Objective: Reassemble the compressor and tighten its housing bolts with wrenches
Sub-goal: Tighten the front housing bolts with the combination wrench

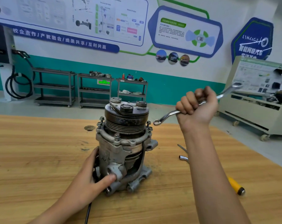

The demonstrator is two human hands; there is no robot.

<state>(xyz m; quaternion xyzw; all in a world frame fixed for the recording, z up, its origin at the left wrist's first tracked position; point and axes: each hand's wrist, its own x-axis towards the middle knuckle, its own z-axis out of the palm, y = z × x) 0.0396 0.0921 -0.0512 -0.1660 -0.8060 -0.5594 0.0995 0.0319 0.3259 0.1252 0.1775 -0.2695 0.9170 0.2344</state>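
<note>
The grey metal compressor (121,147) stands upright in the middle of the wooden table (32,151), its black pulley on top. Several housing bolts (101,122) stick up around its upper flange. My left hand (95,173) grips the lower left side of the housing, thumb pressed on a port. My right hand (196,107) is raised to the right of the pulley and grips wrenches (167,116) in a fist. One ring end points down-left near the flange; another end (237,85) sticks up to the right.
A socket tool (183,157) and a yellow-handled screwdriver (235,185) lie on the table right of my forearm. A black cable (88,212) runs off the front edge. Grey shelf carts (95,89) line the far wall, and a white training bench (253,101) stands at right.
</note>
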